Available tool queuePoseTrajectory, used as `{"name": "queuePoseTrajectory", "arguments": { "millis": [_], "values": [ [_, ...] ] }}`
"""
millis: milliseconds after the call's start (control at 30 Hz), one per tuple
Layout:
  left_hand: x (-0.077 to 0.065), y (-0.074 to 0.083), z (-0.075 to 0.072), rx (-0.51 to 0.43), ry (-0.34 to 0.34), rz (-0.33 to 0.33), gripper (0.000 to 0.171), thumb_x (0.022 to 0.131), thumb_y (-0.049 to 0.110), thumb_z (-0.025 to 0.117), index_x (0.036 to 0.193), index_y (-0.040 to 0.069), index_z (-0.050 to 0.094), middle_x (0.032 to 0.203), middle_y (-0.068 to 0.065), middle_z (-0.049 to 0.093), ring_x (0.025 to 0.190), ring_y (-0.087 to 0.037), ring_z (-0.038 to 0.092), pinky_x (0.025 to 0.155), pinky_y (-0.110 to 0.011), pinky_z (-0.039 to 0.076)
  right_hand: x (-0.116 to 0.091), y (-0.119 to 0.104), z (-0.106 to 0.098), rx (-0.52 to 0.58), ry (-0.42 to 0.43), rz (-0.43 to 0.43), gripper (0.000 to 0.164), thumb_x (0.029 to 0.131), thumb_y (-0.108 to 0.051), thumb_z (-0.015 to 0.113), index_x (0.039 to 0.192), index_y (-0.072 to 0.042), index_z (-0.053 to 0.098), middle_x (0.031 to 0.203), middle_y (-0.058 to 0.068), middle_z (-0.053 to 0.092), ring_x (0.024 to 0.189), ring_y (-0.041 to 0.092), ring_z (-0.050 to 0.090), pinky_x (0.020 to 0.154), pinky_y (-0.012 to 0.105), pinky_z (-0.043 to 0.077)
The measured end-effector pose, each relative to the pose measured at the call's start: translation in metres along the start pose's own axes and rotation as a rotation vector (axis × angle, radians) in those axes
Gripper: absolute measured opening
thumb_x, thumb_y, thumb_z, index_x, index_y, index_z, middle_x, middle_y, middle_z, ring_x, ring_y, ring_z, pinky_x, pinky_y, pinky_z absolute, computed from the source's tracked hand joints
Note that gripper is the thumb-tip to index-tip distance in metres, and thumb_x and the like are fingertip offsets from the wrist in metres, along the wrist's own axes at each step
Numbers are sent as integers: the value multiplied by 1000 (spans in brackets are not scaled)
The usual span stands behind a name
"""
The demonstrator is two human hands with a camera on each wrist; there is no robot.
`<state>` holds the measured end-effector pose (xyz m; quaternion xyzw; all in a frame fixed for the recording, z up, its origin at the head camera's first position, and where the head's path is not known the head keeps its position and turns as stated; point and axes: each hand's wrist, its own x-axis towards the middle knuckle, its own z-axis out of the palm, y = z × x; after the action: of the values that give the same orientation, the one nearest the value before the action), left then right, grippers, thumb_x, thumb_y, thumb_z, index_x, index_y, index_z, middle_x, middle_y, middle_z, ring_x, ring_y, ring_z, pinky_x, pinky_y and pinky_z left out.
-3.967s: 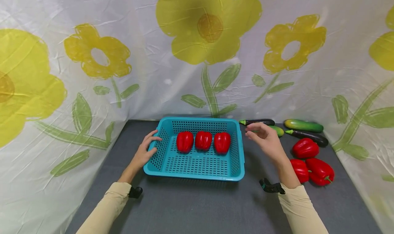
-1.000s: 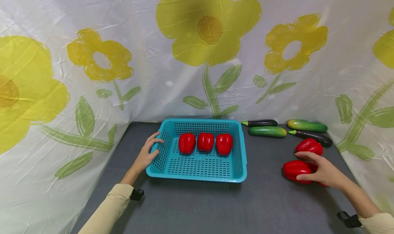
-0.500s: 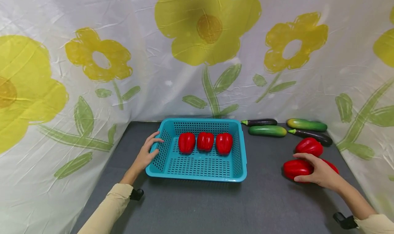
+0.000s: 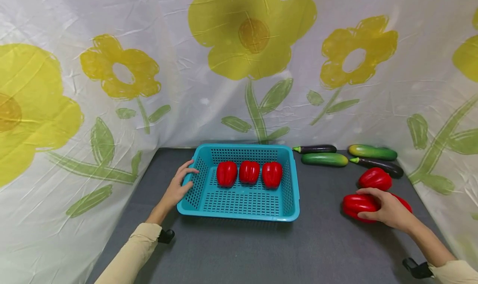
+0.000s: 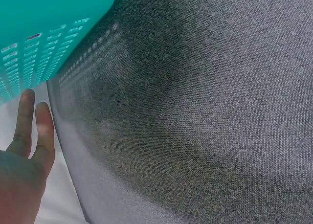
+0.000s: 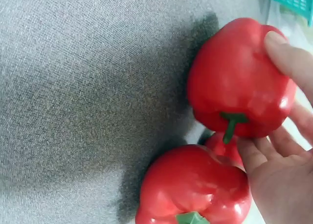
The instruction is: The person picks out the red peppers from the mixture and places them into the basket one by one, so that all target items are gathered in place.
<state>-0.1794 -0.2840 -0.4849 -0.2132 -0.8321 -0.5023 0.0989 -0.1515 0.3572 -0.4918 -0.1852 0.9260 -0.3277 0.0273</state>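
My right hand [image 4: 390,211] grips a red bell pepper [image 4: 357,206], thumb on one side and fingers on the other. The right wrist view shows this bell pepper [image 6: 239,77] with its short green stem turned toward the camera. A second red bell pepper [image 6: 195,187] lies against the hand, and part of a third shows behind. At the far left, my left hand [image 4: 177,190] rests its spread fingers at the rim of a blue perforated basket [image 4: 239,216]. In the left wrist view, two nearly straight fingers reach up beside the basket's wall [image 5: 54,43].
Inside the basket, three red bell peppers [image 4: 249,172] stand in a row. Behind the right hand lies another red bell pepper [image 4: 374,179]. Two eggplants [image 4: 381,166] and two green zucchini-like vegetables [image 4: 324,159] lie near the flowered curtain [image 4: 209,113].
From beside the basket, my right hand has moved right to the loose bell peppers and closed on the front-left one. The left hand stays at the basket's rim.
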Motion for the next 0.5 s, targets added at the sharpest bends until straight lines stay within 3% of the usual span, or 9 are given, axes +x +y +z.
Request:
{"name": "queuePoseTrajectory", "arguments": {
  "millis": [133, 267, 500],
  "values": [
    [-1, 0, -1, 2, -3, -1, 34, 86, -22, 48, 119, -17, 58, 154, -34, 28, 141, -58, 19, 97, -64, 24, -1, -1, 1, 94, 10, -4, 60, 77, -24, 90, 128, -4, 64, 122, 15, 65, 97, 12, 60, 75, 28, 52],
    [-1, 0, -1, 6, -6, -7, 34, 87, -22, 48, 119, -16, 58, 155, -33, 28, 142, -57, 19, 98, -64, 23, -1, -2, 2, 174, 24, -20, 56, 81, -20, 88, 130, -6, 64, 121, 12, 65, 95, 11, 63, 75, 27, 53],
    [0, -2, -1, 10, -3, -9, 34, 87, -22, 49, 119, -17, 58, 154, -34, 28, 142, -56, 19, 98, -64, 24, 2, -7, 7, 182, 49, -44, 50, 84, -19, 85, 130, -11, 66, 116, 6, 66, 88, 16, 59, 68, 31, 51]
  ]
}}
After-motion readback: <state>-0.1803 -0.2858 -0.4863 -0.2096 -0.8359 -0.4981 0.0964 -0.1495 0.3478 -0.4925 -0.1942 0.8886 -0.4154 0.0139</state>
